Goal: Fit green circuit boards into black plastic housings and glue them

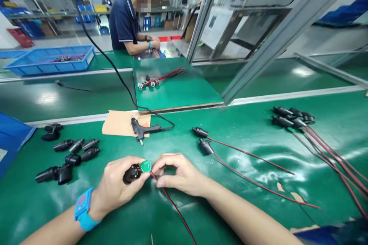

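My left hand (119,182) is closed around a short black cylindrical housing (131,174), its open end facing up with coppery metal inside. A small round green circuit board (146,166) sits at the left fingertips beside that opening. From the board a thin red and black wire (175,206) runs down to the table's near edge. My right hand (179,174) is curled, its index fingertip at the board's right edge and its thumb by the wire. Two black housings with wires, one upper (200,132) and one lower (206,147), lie beyond my right hand.
Several black housings (76,145) lie at left. A black glue gun (145,128) rests on cardboard (116,122), its cord rising. More wired housings (291,116) are bunched at right. Wired boards (149,83) lie on a raised panel. A co-worker (123,21) stands beyond, near a blue tray (51,69).
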### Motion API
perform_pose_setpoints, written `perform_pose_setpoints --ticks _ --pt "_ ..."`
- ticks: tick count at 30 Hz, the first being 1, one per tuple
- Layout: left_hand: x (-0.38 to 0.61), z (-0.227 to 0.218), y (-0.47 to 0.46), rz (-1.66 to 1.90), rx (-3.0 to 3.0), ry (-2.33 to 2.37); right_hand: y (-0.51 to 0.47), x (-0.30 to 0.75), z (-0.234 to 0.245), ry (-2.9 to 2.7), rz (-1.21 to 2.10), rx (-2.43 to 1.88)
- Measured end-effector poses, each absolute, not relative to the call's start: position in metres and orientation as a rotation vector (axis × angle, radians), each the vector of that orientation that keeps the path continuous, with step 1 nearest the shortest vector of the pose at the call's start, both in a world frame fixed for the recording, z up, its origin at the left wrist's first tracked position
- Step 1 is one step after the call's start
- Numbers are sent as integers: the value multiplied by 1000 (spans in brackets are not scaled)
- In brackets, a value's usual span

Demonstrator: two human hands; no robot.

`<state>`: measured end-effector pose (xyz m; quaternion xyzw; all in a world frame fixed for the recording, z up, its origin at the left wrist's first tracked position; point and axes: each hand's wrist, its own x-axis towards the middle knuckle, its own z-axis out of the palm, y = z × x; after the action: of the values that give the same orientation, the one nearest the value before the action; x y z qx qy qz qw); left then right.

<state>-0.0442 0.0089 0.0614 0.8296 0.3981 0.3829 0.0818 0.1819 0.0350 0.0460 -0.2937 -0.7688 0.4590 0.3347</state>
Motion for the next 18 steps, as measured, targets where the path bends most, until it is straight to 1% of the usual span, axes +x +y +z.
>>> perform_pose_setpoints --ticks 2,4,7,10,13,15,18 --pt "-51 61 9 1132 2470 1238 51 177 43 -2195 789 -877" --pt "-59 60 12 1105 2513 1270 73 169 38 -2266 508 -1013" --pt "-71 60 19 1025 2611 1327 104 153 25 -2322 429 -1105" --pt "-79 64 23 1001 2686 1390 119 141 17 -2352 430 -1158" --pt "-82 69 24 1055 2730 1400 110 142 23 -2306 460 -1158" --pt "-81 71 24 1085 2734 1385 97 147 34 -2246 630 -1043" --pt "-78 74 22 1107 2696 1334 79 153 49 -2115 1057 -747"
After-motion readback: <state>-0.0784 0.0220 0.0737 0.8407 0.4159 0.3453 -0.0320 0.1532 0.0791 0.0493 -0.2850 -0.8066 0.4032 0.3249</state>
